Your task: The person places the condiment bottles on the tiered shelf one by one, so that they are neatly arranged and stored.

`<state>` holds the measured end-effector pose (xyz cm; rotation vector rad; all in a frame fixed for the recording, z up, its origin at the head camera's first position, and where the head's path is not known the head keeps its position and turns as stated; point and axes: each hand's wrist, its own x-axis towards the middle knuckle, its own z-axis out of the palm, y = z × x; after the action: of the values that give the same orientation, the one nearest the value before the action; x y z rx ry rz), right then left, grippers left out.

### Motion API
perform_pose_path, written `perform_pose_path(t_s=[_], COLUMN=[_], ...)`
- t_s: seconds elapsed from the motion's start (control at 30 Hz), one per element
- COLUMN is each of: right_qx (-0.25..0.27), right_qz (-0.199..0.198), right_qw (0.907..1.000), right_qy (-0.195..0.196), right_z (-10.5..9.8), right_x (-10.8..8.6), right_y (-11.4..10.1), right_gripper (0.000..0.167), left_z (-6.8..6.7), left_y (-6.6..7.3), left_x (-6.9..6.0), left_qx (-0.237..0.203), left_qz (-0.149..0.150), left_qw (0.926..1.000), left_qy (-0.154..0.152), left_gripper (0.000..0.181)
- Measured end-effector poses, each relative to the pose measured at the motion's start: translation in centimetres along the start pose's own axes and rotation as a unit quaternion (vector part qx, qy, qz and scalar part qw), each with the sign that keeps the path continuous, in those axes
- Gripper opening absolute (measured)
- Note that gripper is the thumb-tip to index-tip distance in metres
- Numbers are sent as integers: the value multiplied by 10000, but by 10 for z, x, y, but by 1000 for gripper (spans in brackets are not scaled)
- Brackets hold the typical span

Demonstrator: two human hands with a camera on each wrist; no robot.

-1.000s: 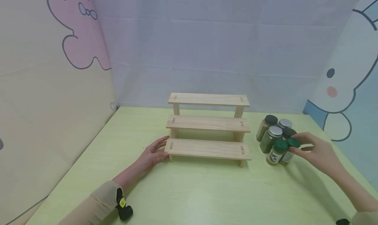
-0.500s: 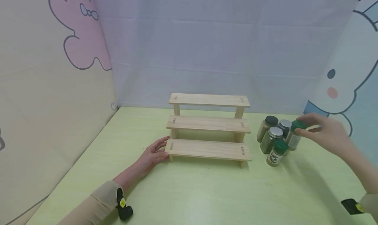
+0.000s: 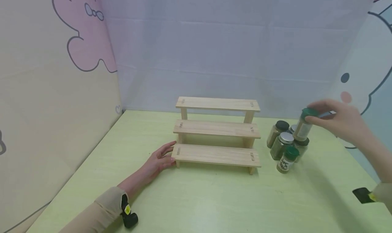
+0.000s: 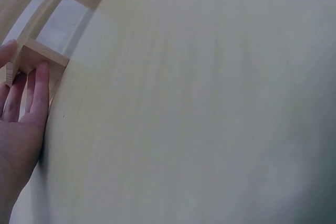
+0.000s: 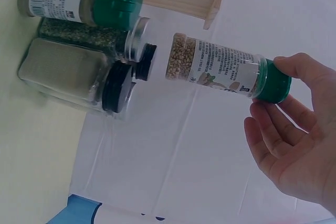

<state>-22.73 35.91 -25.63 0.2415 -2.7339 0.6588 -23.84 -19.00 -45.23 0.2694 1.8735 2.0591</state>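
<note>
My right hand (image 3: pixel 344 124) pinches the green cap of a spice shaker (image 3: pixel 303 125), holding it slightly tilted above the other jars. In the right wrist view, the shaker (image 5: pixel 212 66) is clear with a printed label and pale seeds inside; thumb and fingertips grip its cap. At the left end of the bottom board of a three-tier wooden rack (image 3: pixel 215 154), my left hand (image 3: pixel 157 162) holds on. The left wrist view has the thumb and fingers of that hand (image 4: pixel 23 124) on either side of the board end, fingertips against the leg.
Right of the rack stand several jars: a green-capped shaker (image 3: pixel 287 160), a silver-lidded jar (image 3: pixel 281 146), a black-lidded jar (image 3: pixel 277 134) and another dark-lidded jar (image 3: pixel 301 148). One more is partly hidden behind them. Cloth backdrops (image 3: pixel 196 56) border the pale table (image 3: pixel 214 199).
My right hand has lifted the green-capped shaker up out of the jar group, uncovering the dark-lidded jar. The left hand has stayed at the rack's end.
</note>
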Motion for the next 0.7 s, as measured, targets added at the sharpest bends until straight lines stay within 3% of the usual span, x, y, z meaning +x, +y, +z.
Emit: perform_pose_path(t_s=[0.2, 0.4, 0.7], right_qx=[74, -195, 329], right_qz=[-343, -44, -536], right_qw=[9991, 9998, 9980], right_qy=[255, -80, 106], right_z=[-5, -8, 6], right_x=[16, 35, 64], right_y=[-15, -41, -72], right_gripper=[40, 51, 45], left_z=[-1, -1, -1], left_y=[-1, -2, -3], left_x=[-1, 0, 0], left_qx=[85, 45, 143], left_qz=[26, 56, 121], left_qw=[10000, 10000, 9998], left_qy=[-12, -10, -9], left_gripper=[71, 70, 71])
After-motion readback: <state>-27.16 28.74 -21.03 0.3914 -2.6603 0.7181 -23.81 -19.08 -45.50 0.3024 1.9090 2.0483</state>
